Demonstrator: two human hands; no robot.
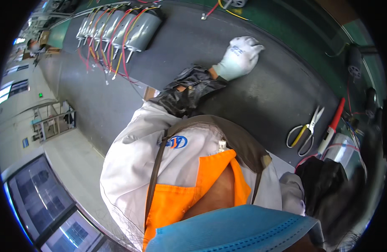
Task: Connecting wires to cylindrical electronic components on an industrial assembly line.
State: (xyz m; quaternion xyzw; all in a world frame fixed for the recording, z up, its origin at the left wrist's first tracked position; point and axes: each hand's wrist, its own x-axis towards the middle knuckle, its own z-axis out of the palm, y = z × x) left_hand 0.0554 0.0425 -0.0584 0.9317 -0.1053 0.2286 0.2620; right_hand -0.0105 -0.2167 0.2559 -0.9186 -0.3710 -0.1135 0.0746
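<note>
My left hand, in a white glove, rests low over the dark grey worktop. Its fingers are curled in, and whatever they may hold is hidden. A black sleeve covers that forearm. Of my right arm only the black sleeve shows at the lower right, partly smeared; the hand itself is out of sight. Nearest that sleeve are a silvery cylinder, a long red tool with a white end, and scissors with a yellow patch on one handle.
Several grey motors with shafts and red and yellow wires lie in a row at the far left. A connector on a red wire lies at the far edge. Dark cylinders sit at the right. A metal rack stands on the floor at left.
</note>
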